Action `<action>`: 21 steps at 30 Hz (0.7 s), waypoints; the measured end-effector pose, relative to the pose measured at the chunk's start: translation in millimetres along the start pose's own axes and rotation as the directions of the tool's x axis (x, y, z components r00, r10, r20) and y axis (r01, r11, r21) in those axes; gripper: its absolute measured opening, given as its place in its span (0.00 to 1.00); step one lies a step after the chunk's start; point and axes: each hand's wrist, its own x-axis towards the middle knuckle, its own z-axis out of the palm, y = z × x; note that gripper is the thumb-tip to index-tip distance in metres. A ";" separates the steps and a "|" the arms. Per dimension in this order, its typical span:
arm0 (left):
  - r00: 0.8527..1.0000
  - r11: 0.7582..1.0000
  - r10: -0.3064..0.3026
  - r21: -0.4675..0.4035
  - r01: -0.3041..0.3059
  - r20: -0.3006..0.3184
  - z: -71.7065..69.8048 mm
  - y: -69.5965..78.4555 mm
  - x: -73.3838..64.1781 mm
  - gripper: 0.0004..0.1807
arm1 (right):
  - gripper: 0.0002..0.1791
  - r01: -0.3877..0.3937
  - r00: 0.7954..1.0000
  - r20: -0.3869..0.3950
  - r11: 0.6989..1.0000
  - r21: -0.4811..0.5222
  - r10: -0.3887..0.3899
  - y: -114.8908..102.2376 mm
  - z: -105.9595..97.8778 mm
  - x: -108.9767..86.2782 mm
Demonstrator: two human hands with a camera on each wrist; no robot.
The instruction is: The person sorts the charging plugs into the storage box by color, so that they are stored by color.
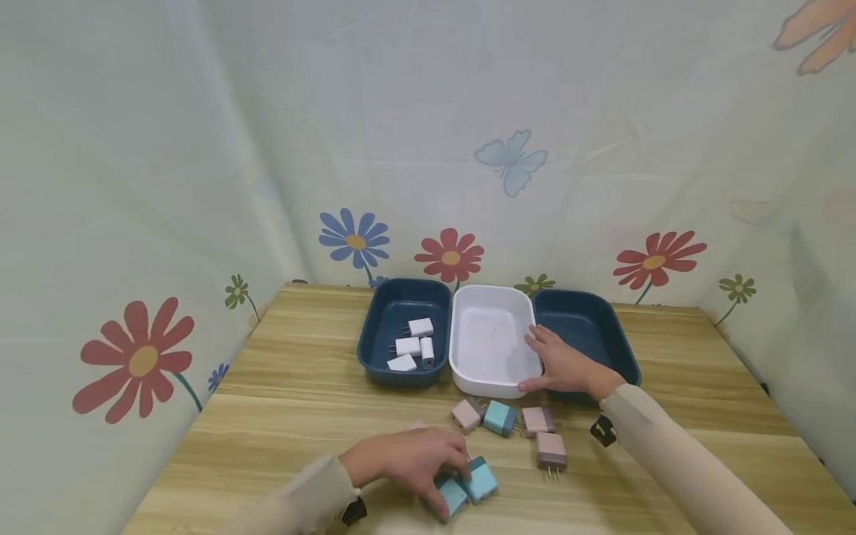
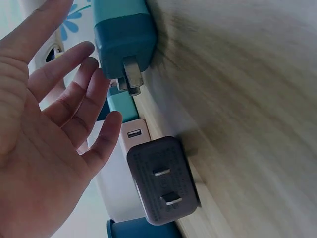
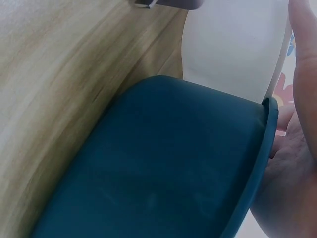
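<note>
In the head view my left hand [image 1: 417,461] is over two teal charger plugs at the table's front. Its thumb overlaps the nearer teal plug [image 1: 452,499], and a finger reaches the other teal plug [image 1: 483,479]. The left wrist view shows its fingers [image 2: 74,106] loosely spread beside a teal plug [image 2: 124,37] with metal prongs. My right hand [image 1: 568,365] rests at the right front corner of the white bin [image 1: 493,388], fingers spread along the rim. The right wrist view shows part of that hand [image 3: 290,168] behind a dark blue bin's rim [image 3: 262,163].
The left blue bin [image 1: 368,319] holds several white plugs [image 1: 408,347]. At right stands another blue bin [image 1: 582,331]. Before the bins lie pink plugs [image 1: 467,414], [image 1: 551,449] and a teal plug [image 1: 500,417]. A patterned cloth [image 1: 414,148] hangs behind the wooden table [image 1: 267,386].
</note>
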 end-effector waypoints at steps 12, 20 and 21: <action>1.000 0.991 0.003 0.137 -0.003 0.005 3.7 0.5 -3.8 0.23 | 0.62 0.005 1.000 -0.012 1.000 -0.013 -0.005 0.1 1.2 -0.9; 1.000 0.979 -0.007 0.205 0.001 0.025 7.6 -1.2 -4.8 0.24 | 0.62 0.002 1.000 -0.007 1.000 -0.010 -0.002 -0.5 1.0 -1.5; 1.000 0.978 -0.008 0.210 0.002 0.025 8.0 -1.5 -4.6 0.24 | 0.62 0.001 1.000 -0.008 1.000 -0.009 -0.001 -0.4 1.2 -1.4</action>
